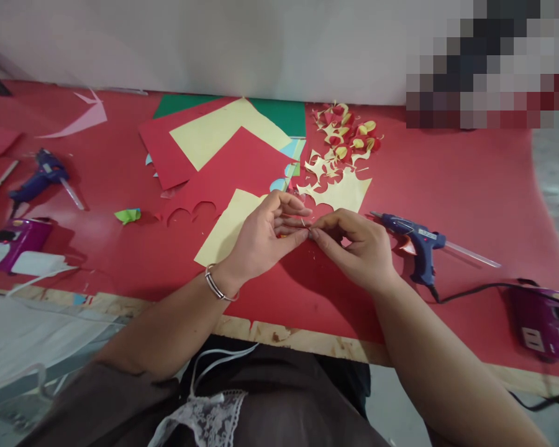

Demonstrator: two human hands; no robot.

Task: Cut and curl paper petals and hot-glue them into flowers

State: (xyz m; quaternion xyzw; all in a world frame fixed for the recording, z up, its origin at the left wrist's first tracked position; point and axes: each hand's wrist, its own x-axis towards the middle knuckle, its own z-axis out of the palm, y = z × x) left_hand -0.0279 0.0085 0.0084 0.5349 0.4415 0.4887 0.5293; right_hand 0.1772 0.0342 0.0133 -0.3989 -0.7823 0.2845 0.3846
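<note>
Pale sliver (303, 221) shows in the head view at the fingertips where both hands meet above the red tabletop (317, 288). Fingers of the left hand (261, 239) curl loosely, its thumb reaching the other hand; the right hand (351, 245) brings thumb and forefinger together, but whether they pinch the sliver is too small to tell. The left hand partly covers a yellow sheet (223, 230), beside a cut red sheet (242, 171). Yellow offcuts (347, 189) lie just beyond the hands. A glue gun (417, 236) rests near the right hand, its black cord (475, 288) running toward a purple box (540, 316).
</note>
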